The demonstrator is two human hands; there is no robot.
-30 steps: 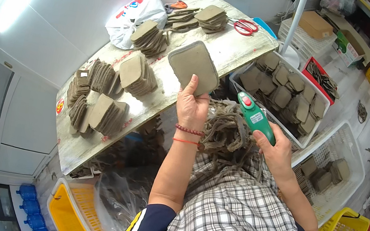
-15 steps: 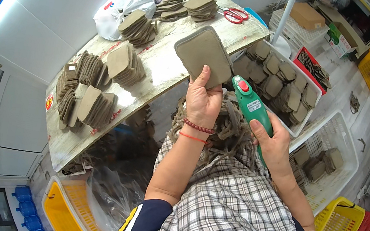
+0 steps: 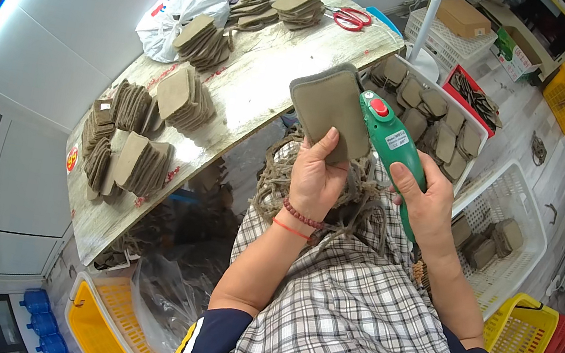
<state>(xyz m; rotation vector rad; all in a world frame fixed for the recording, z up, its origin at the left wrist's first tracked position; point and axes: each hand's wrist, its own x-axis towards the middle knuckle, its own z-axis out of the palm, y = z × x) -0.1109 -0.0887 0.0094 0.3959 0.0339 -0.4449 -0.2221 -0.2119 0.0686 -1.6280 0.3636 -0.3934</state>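
My left hand (image 3: 317,183) grips a grey-brown fabric pad (image 3: 326,109) with rounded corners by its lower end, thumb on top. The pad is tilted above my lap. In my right hand (image 3: 428,208) is a green handheld electric cutter (image 3: 389,136) with a red button, my fingers wrapped round its body. The cutter's head lies along the pad's right edge; its blade is hidden from view. Trimmed grey-brown strips (image 3: 272,186) lie tangled on my lap, over a checked apron (image 3: 345,293).
Stacks of similar pads (image 3: 186,99) stand on the worn table (image 3: 253,88), with red-handled scissors (image 3: 350,18) and a white plastic bag (image 3: 178,18). At right, a white crate (image 3: 483,132) and a white basket (image 3: 528,242) hold more pads. A yellow crate (image 3: 94,321) sits lower left.
The pad has moved right and down and turned, so its right edge now meets the cutter's head. My right hand has shifted slightly, still holding the cutter.
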